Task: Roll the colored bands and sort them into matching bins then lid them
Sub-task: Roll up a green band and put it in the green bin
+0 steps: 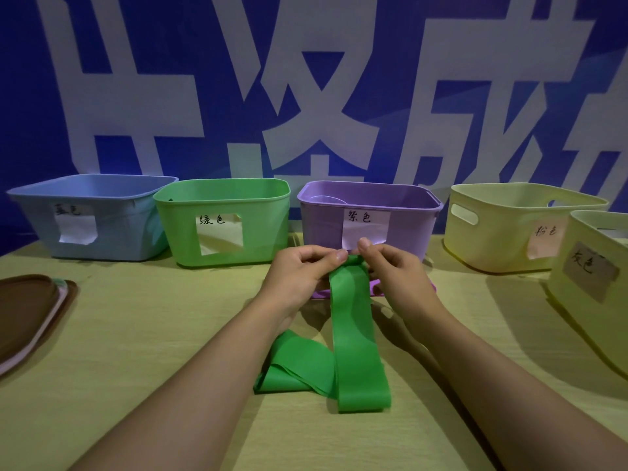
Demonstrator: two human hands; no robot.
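**Green band being rolled in front of the purple bin**

Both hands meet above the table (136,334), just in front of the purple bin (323,226). The left hand (299,277) and the right hand (394,273) each pinch the top end of the green band (353,334) between thumb and fingers — both grips closed on the band, with a small rolled bunch of it between the thumbs. From there the band hangs down as a flat strip and lies folded over itself on the table between the forearms.

Five bins stand in a row along the back, each with a paper label bearing handwritten characters. From the left: a blue bin (112,232), a green bin (265,226), the purple one, then a pale yellow bin (489,239), and a second pale yellow bin (577,300) nearer, at the right edge. Inside the purple bin something pale and curved shows at the back wall — what it is, I cannot tell. The insides of the others are hidden from this angle.

A purple lid (377,288) lies flat on the table under the hands, just in front of the purple bin. At the far left a stack of lids (27,314), brown on top, rests on the table.
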